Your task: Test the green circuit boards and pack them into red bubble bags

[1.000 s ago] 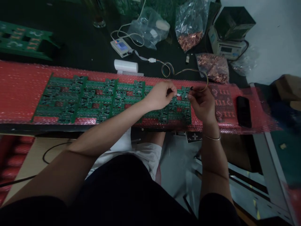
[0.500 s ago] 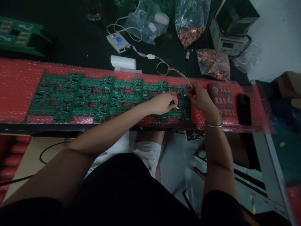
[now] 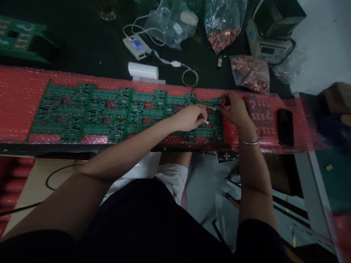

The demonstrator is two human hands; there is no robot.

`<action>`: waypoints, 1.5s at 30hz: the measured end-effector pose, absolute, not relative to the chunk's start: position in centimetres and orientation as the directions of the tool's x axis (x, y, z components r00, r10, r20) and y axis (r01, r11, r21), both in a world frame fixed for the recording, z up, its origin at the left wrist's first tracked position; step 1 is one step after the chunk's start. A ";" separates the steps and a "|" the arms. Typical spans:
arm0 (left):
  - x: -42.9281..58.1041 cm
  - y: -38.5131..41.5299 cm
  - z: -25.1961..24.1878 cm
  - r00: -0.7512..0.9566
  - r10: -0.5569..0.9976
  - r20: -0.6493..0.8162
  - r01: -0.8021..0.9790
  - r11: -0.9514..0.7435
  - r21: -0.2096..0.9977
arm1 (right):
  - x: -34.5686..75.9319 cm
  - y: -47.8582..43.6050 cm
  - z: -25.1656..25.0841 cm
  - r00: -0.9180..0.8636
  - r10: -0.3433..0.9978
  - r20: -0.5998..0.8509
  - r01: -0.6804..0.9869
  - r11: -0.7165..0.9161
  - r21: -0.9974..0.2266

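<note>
On the dark table (image 3: pixel 82 51), far right, a clear bag (image 3: pixel 222 18) and a nearer bag (image 3: pixel 250 73) contain copper-coloured pieces (image 3: pixel 223 39). Circuit boards (image 3: pixel 109 112) lie nearer, on red bubble wrap (image 3: pixel 16 106). At their right end, the left hand (image 3: pixel 192 117) pinches a white piece (image 3: pixel 207 122); the right hand's (image 3: pixel 234 109) fingers pinch thin wires (image 3: pixel 201 103).

Green circuit boards (image 3: pixel 117 114), red bubble wrap (image 3: pixel 19 106), black phone (image 3: pixel 285 127)

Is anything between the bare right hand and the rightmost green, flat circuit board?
Nothing visible blocks the right hand from that green circuit board; thin yellowish wires run across its upper part. Contact is unclear.
</note>
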State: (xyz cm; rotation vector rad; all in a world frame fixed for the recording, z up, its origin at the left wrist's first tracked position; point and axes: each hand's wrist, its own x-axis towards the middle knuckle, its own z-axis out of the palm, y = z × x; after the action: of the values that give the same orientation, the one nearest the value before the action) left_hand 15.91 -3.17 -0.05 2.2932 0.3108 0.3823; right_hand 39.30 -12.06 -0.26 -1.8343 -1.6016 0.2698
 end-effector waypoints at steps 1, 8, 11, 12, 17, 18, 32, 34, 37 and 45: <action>15.9 -3.2 0.1 0.915 0.359 0.185 0.102 -0.647 0.755 | 39.1 -12.4 -0.1 0.304 0.906 0.296 0.750 -0.036 -0.661; 15.8 -4.1 1.2 0.851 0.509 0.127 0.083 -0.370 0.925 | 34.1 -16.5 1.9 0.529 0.840 0.121 0.288 -0.044 -0.957; 16.0 -4.5 1.5 0.849 0.523 0.076 0.061 -0.241 0.969 | 32.2 -17.6 2.6 0.495 0.857 0.141 0.257 0.010 -0.966; 16.0 -4.6 1.6 0.850 0.523 0.065 0.055 -0.211 0.976 | 31.9 -17.9 2.6 0.482 0.864 0.148 0.252 0.025 -0.967; 15.8 -5.0 1.7 0.849 0.526 0.047 0.061 -0.187 0.980 | 31.4 -18.2 2.3 0.433 0.890 0.144 0.257 0.031 -0.966; 15.8 -5.0 1.8 0.852 0.522 0.052 0.065 -0.202 0.977 | 31.4 -18.3 2.2 0.435 0.889 0.146 0.262 0.031 -0.965; 13.6 -6.4 0.9 0.919 0.359 0.162 0.115 -0.638 0.761 | 34.3 -21.9 4.0 0.062 0.997 0.047 0.779 -0.019 -0.626; 13.6 -6.6 0.6 0.927 0.348 0.142 0.138 -0.667 0.733 | 34.2 -22.2 3.7 0.035 0.999 0.022 0.789 -0.014 -0.614; 13.6 -6.5 0.3 0.929 0.342 0.144 0.140 -0.684 0.716 | 34.1 -22.3 3.3 0.031 0.999 -0.010 0.801 -0.031 -0.598; 13.7 -6.4 0.3 0.928 0.347 0.134 0.157 -0.693 0.704 | 33.9 -21.7 3.1 0.019 0.999 -0.026 0.814 -0.030 -0.580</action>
State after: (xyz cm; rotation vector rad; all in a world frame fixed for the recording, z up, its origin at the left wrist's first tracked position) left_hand 13.66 -6.44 0.25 2.3402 0.3550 0.3327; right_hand 33.94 -21.71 3.06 -1.8987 -1.8482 0.6180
